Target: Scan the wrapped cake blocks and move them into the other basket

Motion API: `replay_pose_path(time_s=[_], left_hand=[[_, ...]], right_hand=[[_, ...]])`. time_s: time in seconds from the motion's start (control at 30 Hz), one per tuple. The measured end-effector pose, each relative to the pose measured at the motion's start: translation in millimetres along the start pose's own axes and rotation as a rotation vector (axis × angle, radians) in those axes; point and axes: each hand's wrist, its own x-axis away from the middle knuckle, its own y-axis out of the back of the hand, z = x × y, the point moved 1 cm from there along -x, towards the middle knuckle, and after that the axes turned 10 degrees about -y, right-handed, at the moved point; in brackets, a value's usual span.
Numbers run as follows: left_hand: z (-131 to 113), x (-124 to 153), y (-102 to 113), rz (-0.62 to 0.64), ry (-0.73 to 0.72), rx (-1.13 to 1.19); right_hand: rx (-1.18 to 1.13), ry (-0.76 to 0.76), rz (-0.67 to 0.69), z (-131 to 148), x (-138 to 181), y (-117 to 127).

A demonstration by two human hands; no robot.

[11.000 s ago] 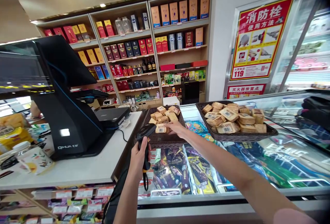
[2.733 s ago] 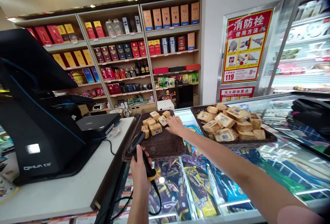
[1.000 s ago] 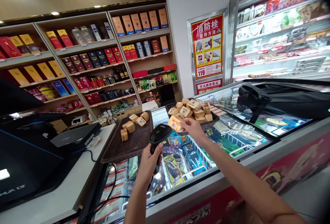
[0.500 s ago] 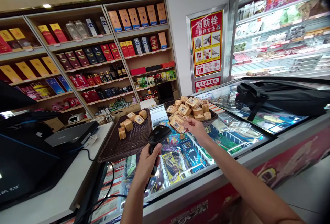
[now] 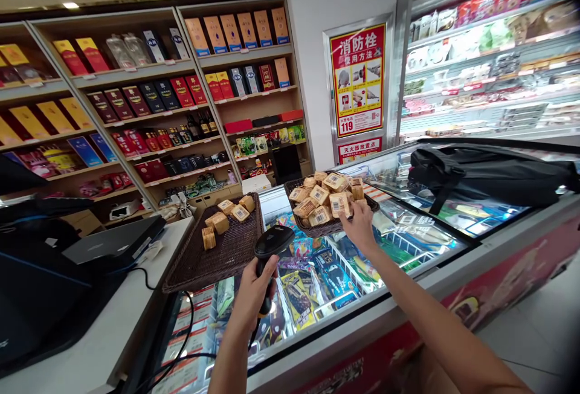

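My left hand (image 5: pixel 256 291) is wrapped round the handle of a black barcode scanner (image 5: pixel 274 240), its head over the freezer glass between two baskets. In the right-hand dark wicker basket (image 5: pixel 330 228) lies a heap of small tan packets (image 5: pixel 319 194) with white barcode labels. My right hand (image 5: pixel 360 225) is at that basket's front right, fingers closed on one packet (image 5: pixel 339 205) whose label faces me. Part of the grip is hidden behind the fingers. The left-hand wicker basket (image 5: pixel 231 254) holds several similar packets (image 5: pixel 217 223), spread across its far half.
Both baskets rest on a glass-topped freezer (image 5: pixel 335 273) full of bright packages. At left is a white counter (image 5: pixel 136 297) with black equipment and a cable (image 5: pixel 188 327). A black bag (image 5: pixel 489 173) lies on the freezer at right. Stocked shelves (image 5: pixel 158 110) stand behind.
My right hand has moved right, off a packet at the basket's front left, which now lies on the heap, and onto another packet. The scanner stays in my left hand; the view has shifted slightly.
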Motion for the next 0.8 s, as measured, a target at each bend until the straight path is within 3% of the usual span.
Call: replay_pose_path(time_s=[0.2,0.4,0.5,0.63,0.8], left_hand=[[6.6,-4.9,7.6,-0.021,-0.002,0.039],[7.4,-14.8,43.2,-0.186,0.038,0.068],[10.6,-18.5,74.5,-0.271,0.050,0.028],[17.1,-20.8,119.9,-0.421,0.047,0.004],[23.6,-25.6,159.5,-0.642,0.020,0.040]], right_hand=[[0.099,0.111,-0.166,1.5,14.8,2.3],[0.037,0.303,-0.172,64.6,43.9,-24.4],[0.005,0.393,-0.005,108.0,70.4,-55.5],[0.023,0.494,0.357,167.0,104.9,-106.8],[0.101,0.358,0.862,235.2,135.7,-189.2]])
